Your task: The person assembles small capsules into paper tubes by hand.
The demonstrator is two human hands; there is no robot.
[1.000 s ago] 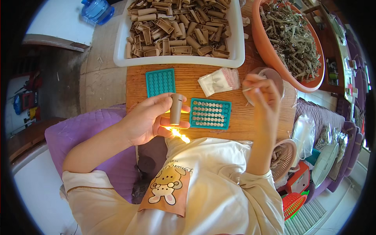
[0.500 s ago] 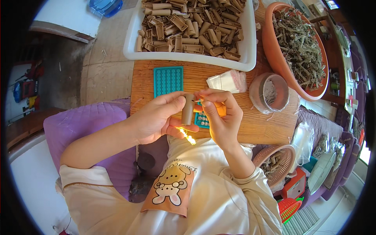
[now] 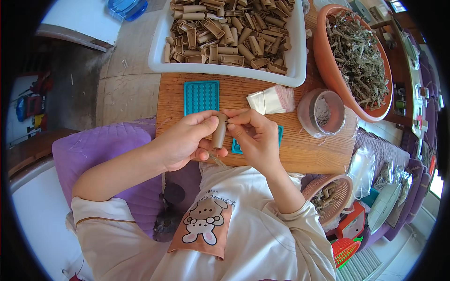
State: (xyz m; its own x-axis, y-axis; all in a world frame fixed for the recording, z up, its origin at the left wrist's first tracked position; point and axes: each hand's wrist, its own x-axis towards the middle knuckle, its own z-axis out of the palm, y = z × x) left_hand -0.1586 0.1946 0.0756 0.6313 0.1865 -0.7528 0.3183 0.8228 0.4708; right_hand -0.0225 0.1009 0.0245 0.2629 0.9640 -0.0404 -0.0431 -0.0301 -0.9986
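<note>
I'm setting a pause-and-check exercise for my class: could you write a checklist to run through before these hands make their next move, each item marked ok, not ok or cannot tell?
1. Left hand grips the brown tube: ok, thumb on one side, fingers around it.
2. Right hand is at the tube: ok, thumb and fingers meet by its upper part.
3. Right hand holds a small part: cannot tell, too small to make out.
4. Nearer teal tray is fully visible: not ok, the right hand hides much of it.
5. White bin holds brown pieces: ok, many are heaped inside.
</note>
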